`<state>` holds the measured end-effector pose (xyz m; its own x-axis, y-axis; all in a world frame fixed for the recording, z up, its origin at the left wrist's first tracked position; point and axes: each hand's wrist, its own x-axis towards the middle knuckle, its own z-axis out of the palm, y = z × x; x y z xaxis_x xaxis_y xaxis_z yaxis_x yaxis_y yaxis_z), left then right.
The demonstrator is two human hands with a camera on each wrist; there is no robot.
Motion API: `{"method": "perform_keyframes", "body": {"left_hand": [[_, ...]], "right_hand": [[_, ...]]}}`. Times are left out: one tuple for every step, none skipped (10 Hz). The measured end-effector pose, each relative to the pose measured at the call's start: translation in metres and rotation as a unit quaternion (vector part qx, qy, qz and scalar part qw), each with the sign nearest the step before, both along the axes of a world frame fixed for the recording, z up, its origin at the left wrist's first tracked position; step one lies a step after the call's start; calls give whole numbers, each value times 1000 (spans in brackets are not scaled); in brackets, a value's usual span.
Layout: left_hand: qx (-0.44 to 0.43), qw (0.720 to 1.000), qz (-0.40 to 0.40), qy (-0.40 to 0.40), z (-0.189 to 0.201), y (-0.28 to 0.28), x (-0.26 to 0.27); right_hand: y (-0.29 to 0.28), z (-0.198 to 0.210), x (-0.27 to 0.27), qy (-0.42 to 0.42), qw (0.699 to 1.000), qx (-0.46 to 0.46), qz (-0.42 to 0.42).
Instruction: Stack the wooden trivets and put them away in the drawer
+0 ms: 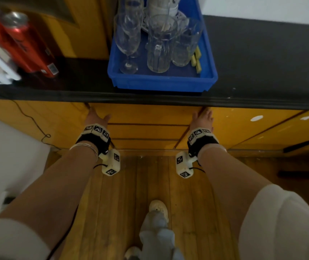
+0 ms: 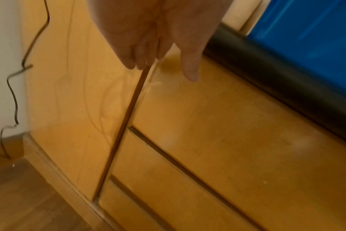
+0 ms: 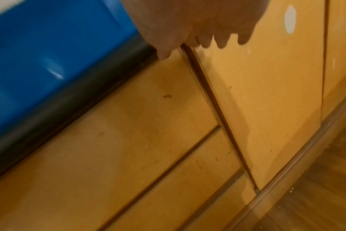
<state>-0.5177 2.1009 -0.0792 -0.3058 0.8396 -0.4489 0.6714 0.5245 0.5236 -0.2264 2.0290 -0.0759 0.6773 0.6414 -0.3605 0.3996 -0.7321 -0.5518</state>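
Both hands reach to the top drawer (image 1: 148, 114) under the black bench (image 1: 262, 59). The left hand (image 1: 95, 117) has straight fingers (image 2: 128, 57) at the drawer's left seam; the right hand (image 1: 202, 117) lays its fingers (image 3: 223, 41) along the right seam, holding nothing. The drawer front sits flush (no trivets show). A blue bin (image 1: 161, 81) of glasses (image 1: 157, 44) stands at twelve o'clock.

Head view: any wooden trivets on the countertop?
No. The countertop carries only a blue bin of glassware and red cans; no trivets show.
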Motion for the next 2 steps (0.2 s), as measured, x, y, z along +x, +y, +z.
{"method": "perform_keyframes", "body": {"left_hand": [[-27,998,-58,28,36,-32,0],[-25,992,-113,39,64,-67,5]], "right_hand": [[-28,36,-18,23,998,-51,33],[-59,68,-37,32,992,-81,91]]}}
